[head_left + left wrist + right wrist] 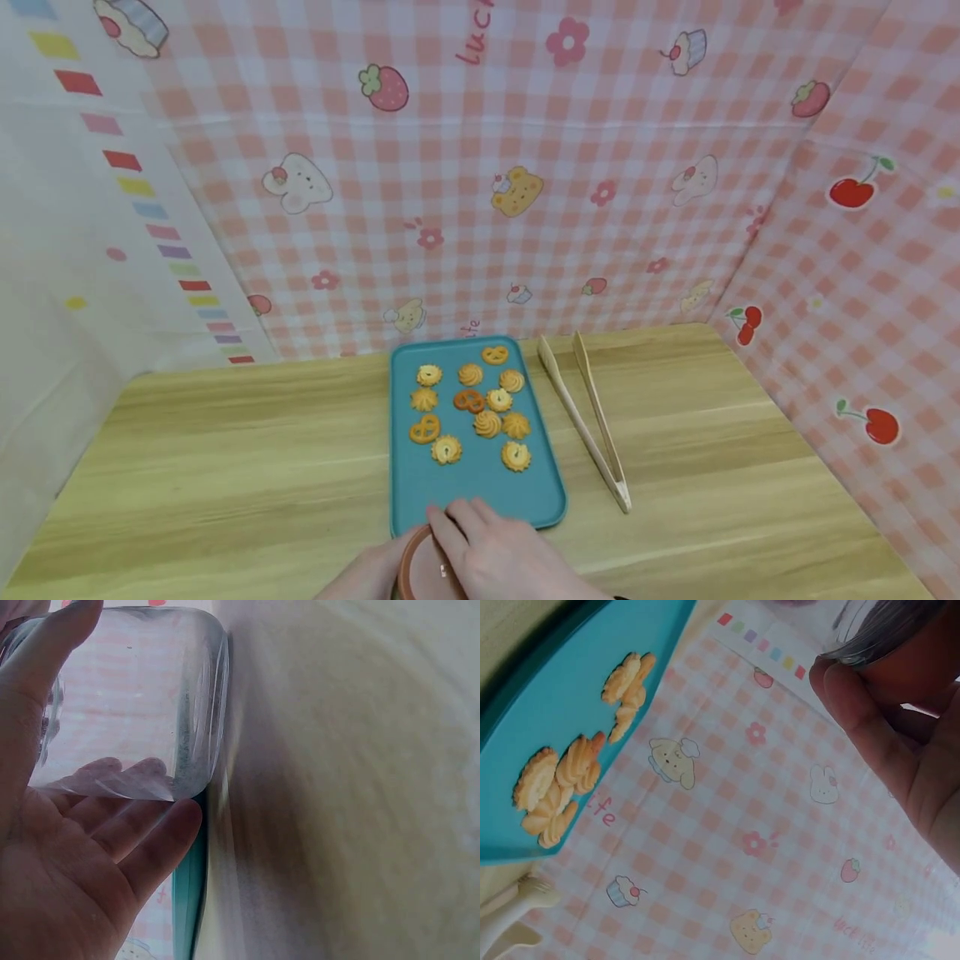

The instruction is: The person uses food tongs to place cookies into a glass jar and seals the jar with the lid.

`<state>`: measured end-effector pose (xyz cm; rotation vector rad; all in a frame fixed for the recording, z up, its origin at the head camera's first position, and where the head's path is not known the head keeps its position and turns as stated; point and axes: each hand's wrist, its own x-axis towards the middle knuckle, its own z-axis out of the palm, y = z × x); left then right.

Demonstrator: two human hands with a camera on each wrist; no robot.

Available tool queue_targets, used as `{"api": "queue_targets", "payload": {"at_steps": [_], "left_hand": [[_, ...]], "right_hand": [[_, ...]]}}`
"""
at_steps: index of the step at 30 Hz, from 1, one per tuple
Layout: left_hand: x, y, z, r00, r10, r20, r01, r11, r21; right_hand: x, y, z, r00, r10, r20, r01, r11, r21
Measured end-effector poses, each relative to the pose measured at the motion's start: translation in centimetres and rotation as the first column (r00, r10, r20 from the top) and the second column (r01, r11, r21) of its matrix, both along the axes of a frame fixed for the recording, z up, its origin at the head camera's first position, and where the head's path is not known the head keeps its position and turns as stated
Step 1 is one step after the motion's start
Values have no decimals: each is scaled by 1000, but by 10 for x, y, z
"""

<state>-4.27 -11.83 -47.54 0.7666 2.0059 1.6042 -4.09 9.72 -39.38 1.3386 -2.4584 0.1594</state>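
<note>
At the front edge of the tray, my left hand [367,573] holds a clear glass container [127,682] from the side. In the left wrist view the thumb lies along one wall and the fingers support the opposite one. The container has a brown-rimmed lid [429,571], which shows at the bottom of the head view. My right hand [502,554] grips this lid from above, with its fingers over the far rim. The right wrist view shows the fingertips at the lid's brown edge. Part of the container is out of the head view.
A teal tray [465,492] bears several butter cookies [447,450] and pretzels [424,428]. Wooden tongs [581,425] lie spread to its right on the wood-grain table [247,467]. A pink checked cloth [450,275] hangs behind and on the right.
</note>
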Motion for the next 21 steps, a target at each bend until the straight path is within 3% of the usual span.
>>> {"api": "queue_targets", "payload": {"at_steps": [9, 15, 21], "left_hand": [[-2, -1, -3, 987, 14, -158, -28, 996, -83], [-2, -1, 2, 994, 1, -109, -14, 993, -119], [-2, -2, 3, 991, 9, -136, -27, 991, -128]], "right_hand": [[-4, 4, 1, 991, 102, 89, -102, 995, -2], [-9, 8, 5, 977, 159, 144, -169, 984, 60], [-10, 9, 6, 971, 184, 152, -199, 976, 87]]}}
